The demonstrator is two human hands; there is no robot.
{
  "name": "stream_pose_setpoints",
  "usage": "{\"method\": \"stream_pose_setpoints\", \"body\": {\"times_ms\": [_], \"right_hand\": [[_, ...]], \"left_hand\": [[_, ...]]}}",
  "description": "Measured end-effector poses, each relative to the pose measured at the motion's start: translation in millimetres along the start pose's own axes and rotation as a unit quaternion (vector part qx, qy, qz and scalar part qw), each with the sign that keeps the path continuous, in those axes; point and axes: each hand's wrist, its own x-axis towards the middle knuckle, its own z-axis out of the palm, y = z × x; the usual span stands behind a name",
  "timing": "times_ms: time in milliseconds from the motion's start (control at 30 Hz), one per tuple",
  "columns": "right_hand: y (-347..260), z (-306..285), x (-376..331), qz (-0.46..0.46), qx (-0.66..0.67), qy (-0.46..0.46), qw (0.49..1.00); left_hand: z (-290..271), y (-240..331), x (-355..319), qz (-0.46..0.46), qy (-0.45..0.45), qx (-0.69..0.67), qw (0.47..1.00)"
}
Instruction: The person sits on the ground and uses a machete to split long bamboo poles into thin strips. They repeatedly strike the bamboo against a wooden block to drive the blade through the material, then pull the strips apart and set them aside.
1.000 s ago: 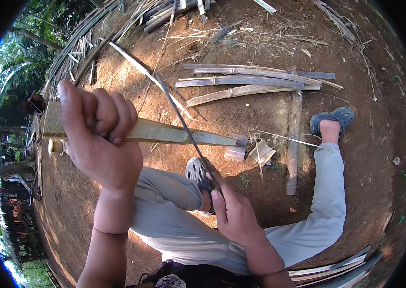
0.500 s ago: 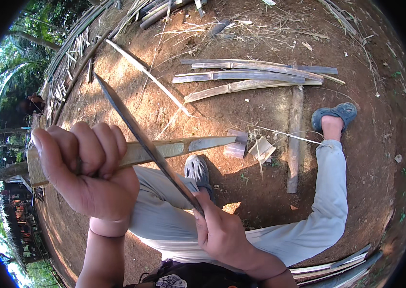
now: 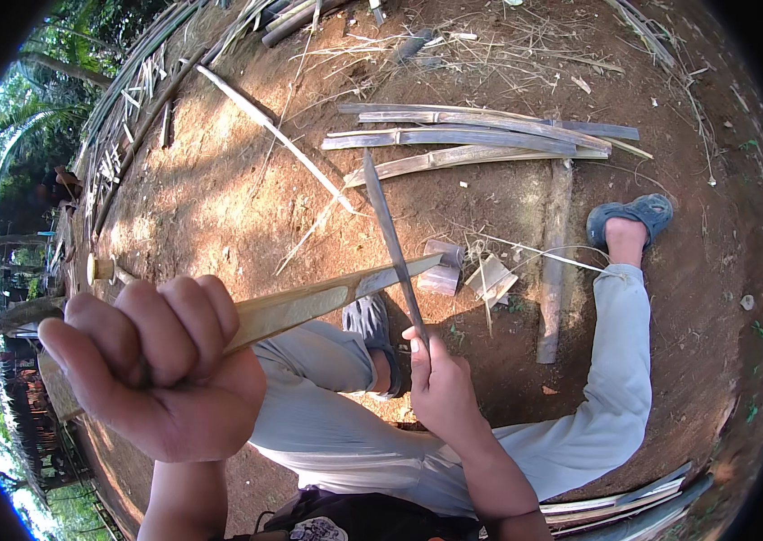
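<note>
My left hand (image 3: pixel 156 370) is closed in a fist round a long pale wooden piece (image 3: pixel 296 316). It tapers to the right, and its far stretch has a smooth grey face that catches the light. My right hand (image 3: pixel 445 388) grips the lower end of a dark, narrow, pointed tool (image 3: pixel 386 221) that looks like a blade or file. Its point is up, near the split bamboo. The dark tool crosses the wooden piece near its thin end; whether they touch, I cannot tell.
Split bamboo lengths (image 3: pixel 454 140) lie ahead on the dirt, one end over a short log (image 3: pixel 555 270). Short cut pieces (image 3: pixel 443 269) rest near my left foot. More strips (image 3: pixel 625 505) lie at lower right. A mallet-like wooden thing (image 3: pixel 100 268) shows beyond my left fist.
My right hand has moved up and to the right, and the dark tool now stands more upright, its point swung right. My left fist has dropped slightly, still round the wooden piece.
</note>
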Motion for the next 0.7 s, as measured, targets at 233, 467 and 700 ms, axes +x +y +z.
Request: {"method": "stream_pose_setpoints", "body": {"times_ms": [233, 467, 700], "right_hand": [[-21, 7, -11, -0.094, 0.066, 0.063, 0.991], [-27, -3, -23, -0.118, 0.054, 0.011, 0.992], [-9, -6, -8, -0.013, 0.074, -0.004, 0.997]], "left_hand": [[2, 6, -5, -0.029, -0.025, 0.010, 0.999], [4, 4, -10, -0.025, -0.026, 0.006, 0.999], [7, 7, -9, -0.016, -0.060, -0.006, 0.998]]}}
